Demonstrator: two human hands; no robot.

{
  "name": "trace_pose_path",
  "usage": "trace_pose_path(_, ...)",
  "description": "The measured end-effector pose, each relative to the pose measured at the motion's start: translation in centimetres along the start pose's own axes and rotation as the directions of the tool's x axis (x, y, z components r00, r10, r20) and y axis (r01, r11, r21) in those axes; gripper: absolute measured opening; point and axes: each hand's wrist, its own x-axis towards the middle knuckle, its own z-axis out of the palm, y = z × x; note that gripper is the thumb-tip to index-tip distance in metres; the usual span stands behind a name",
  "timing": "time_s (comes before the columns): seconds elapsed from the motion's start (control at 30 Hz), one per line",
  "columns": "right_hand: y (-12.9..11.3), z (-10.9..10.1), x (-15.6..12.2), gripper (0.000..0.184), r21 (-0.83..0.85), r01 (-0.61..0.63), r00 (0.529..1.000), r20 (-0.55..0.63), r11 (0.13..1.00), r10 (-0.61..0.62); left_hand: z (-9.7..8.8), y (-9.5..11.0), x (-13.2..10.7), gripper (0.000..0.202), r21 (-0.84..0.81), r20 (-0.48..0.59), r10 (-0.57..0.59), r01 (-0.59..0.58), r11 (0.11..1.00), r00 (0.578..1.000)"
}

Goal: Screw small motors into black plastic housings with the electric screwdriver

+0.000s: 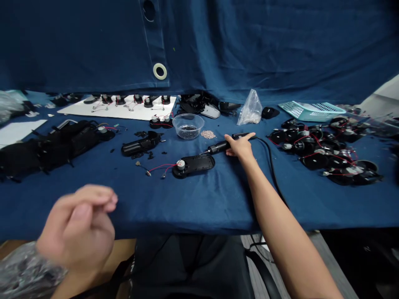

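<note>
My right hand (pixel 241 147) grips a black corded electric screwdriver (pixel 218 146) low over the blue cloth, its tip pointing left. Just left of the tip lies a black oval plastic housing (pixel 193 165), apart from it or nearly touching. A small silver motor (pixel 180 165) sits on that housing, and thin red wires (pixel 162 167) trail to the left. My left hand (pixel 77 228) is blurred near the table's front edge, fingers curled, with nothing visible in it. The screwdriver's black cord (pixel 271 162) runs off over the table edge.
A glass bowl of small dark screws (pixel 188 126) stands beyond the housing, beside a pile of pale parts (pixel 208 134). Several wired black units (pixel 324 149) crowd the right. A white board (pixel 115 112) holds more parts at the back, and black pieces (pixel 52 145) lie left.
</note>
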Motion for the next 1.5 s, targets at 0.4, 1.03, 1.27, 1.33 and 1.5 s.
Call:
trace_pose_path(0.4,-0.1,-2.0,-0.5,0.07,-0.519,0.237,0.971,0.102,0.821,-0.216,12.4,-0.8,6.2,0.076,0.018,0.979,0.133,-0.721,0.693,0.153)
trace_pose_path(1.03,-3.3,-1.7,-9.0,0.043,0.011,0.908,0.284,0.72,0.419,-0.633,13.9,-5.1,5.5,0.074,-0.095,0.953,0.228,-0.517,0.851,0.2)
trace_pose_path(1.27,-2.9,-1.0,-8.7,0.035,-0.004,0.924,0.258,0.744,0.381,-0.617,13.5,-4.9,7.4,0.061,-0.076,0.978,0.121,-0.251,0.965,0.17)
trace_pose_path(1.33,-2.9,-1.0,-8.7,0.035,-0.013,0.926,0.26,0.746,0.377,-0.613,13.5,-4.8,7.4,0.064,-0.077,0.977,0.129,-0.279,0.957,0.173)
trace_pose_path(1.5,-2.9,-0.9,-8.7,0.034,-0.017,0.928,0.26,0.744,0.371,-0.616,13.9,-4.7,7.2,0.059,-0.083,0.976,0.149,-0.36,0.929,0.158)
